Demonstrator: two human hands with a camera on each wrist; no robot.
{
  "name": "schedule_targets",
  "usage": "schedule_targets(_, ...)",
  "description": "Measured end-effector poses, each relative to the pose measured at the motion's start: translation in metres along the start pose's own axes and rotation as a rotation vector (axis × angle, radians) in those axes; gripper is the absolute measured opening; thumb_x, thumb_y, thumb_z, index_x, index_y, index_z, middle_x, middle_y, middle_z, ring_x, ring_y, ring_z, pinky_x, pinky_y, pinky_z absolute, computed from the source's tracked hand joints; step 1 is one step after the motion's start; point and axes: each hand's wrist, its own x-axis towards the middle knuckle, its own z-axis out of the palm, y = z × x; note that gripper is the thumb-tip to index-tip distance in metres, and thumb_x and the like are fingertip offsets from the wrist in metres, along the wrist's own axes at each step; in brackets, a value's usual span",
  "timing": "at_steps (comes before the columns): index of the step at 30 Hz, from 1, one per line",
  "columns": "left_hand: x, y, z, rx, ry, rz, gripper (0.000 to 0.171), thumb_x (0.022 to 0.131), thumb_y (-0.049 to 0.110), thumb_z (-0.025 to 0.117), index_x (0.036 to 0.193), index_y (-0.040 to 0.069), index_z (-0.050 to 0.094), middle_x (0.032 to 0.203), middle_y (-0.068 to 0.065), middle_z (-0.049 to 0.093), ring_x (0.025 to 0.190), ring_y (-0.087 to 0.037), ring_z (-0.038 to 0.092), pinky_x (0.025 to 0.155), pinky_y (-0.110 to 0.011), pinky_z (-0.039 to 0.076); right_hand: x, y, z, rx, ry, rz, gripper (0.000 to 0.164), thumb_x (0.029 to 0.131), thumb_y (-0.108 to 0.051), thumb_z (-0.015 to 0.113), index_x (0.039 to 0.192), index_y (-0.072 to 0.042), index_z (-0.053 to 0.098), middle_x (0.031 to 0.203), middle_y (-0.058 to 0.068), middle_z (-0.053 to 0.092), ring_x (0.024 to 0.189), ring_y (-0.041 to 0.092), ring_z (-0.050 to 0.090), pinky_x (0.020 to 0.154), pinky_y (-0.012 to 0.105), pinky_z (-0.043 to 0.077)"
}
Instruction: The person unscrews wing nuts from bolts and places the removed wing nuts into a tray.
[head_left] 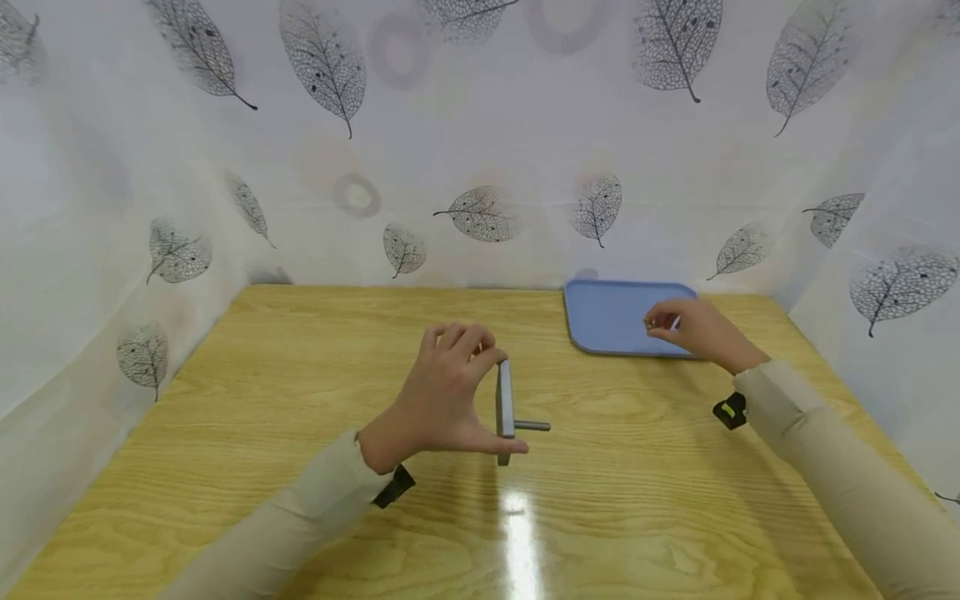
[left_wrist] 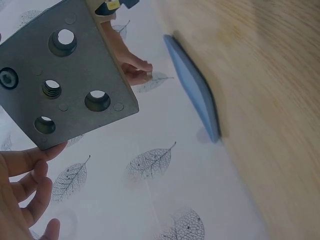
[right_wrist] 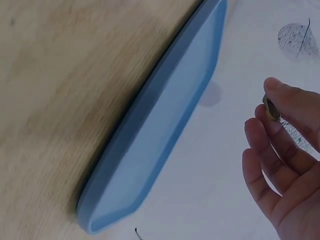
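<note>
My left hand (head_left: 442,404) holds a grey metal plate (head_left: 504,400) on edge above the table, thumb at the lower edge and fingers at the top. A thin metal rod (head_left: 534,426) sticks out of the plate's right face. In the left wrist view the plate (left_wrist: 75,80) shows several round holes, and a dark socket-head screw (left_wrist: 8,78) fills one at the side. My right hand (head_left: 701,329) is raised over the blue tray (head_left: 596,321). Between its thumb and forefinger it pinches a small brass-coloured piece (right_wrist: 271,109), partly hidden by the fingertips.
The tray lies at the back right of the wooden table (head_left: 337,350), near its far edge. A white curtain (head_left: 510,142) with a leaf print hangs behind the table and along both sides.
</note>
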Motion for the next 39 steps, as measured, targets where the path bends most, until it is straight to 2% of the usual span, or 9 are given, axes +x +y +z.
schedule_targets(5,0.001,0.000,-0.001,0.002,0.000,-0.001,0.085,0.046,0.079,0.071,0.099,0.013,0.064,0.099,-0.001,0.047,0.092,-0.018,0.042,0.087,-0.042,0.032,0.017,0.032,-0.006,-0.007,-0.032,0.082,0.014,0.084,-0.004,0.067,0.097,-0.001,0.069,0.083,0.009,0.066,0.073,0.019,0.059,0.065,0.036,0.048)
schedule_targets(8,0.001,-0.001,-0.001,0.002,-0.001,-0.003,0.084,0.046,0.079,0.071,0.099,0.014,0.064,0.099,0.000,0.047,0.091,-0.018,0.041,0.087,-0.042,0.032,0.028,0.045,-0.008,-0.008,-0.059,0.102,0.014,0.084,-0.002,0.066,0.097,0.001,0.069,0.085,0.012,0.067,0.073,0.021,0.059,0.063,0.036,0.047)
schedule_targets(13,0.001,-0.001,0.000,0.000,-0.001,-0.003,0.085,0.046,0.079,0.071,0.099,0.014,0.065,0.099,0.000,0.047,0.092,-0.018,0.041,0.088,-0.043,0.032,0.045,0.058,-0.006,-0.049,-0.133,0.102,0.015,0.084,-0.002,0.065,0.098,0.002,0.069,0.089,0.016,0.068,0.079,0.027,0.062,0.070,0.043,0.050)
schedule_targets(16,0.001,-0.001,0.000,0.000,-0.004,-0.006,0.084,0.046,0.079,0.070,0.099,0.014,0.064,0.099,0.000,0.047,0.092,-0.018,0.041,0.088,-0.043,0.032,0.052,0.066,-0.003,-0.067,-0.192,0.135,0.016,0.085,-0.002,0.064,0.099,0.002,0.068,0.092,0.018,0.067,0.084,0.030,0.062,0.074,0.046,0.050)
schedule_targets(20,0.001,-0.001,0.000,0.000,-0.011,-0.011,0.085,0.046,0.079,0.071,0.100,0.014,0.064,0.099,0.000,0.047,0.092,-0.018,0.041,0.088,-0.043,0.032,0.060,0.078,0.005,-0.066,-0.257,0.194,0.014,0.084,-0.002,0.064,0.096,0.001,0.069,0.091,0.019,0.066,0.085,0.031,0.061,0.074,0.046,0.049)
schedule_targets(23,0.000,-0.002,0.000,0.000,-0.016,-0.015,0.085,0.046,0.079,0.071,0.100,0.014,0.064,0.099,0.000,0.047,0.092,-0.018,0.041,0.088,-0.043,0.032,0.064,0.085,0.011,-0.073,-0.280,0.207,0.012,0.082,-0.001,0.065,0.094,0.001,0.069,0.089,0.018,0.065,0.082,0.029,0.060,0.071,0.043,0.049)
schedule_targets(39,-0.001,-0.003,0.001,0.010,-0.004,-0.013,0.085,0.046,0.079,0.070,0.100,0.014,0.063,0.098,0.000,0.046,0.092,-0.018,0.041,0.086,-0.041,0.032,0.076,0.081,0.024,-0.136,-0.299,0.209,0.012,0.079,0.000,0.068,0.091,0.001,0.070,0.090,0.019,0.066,0.080,0.028,0.061,0.070,0.041,0.050)
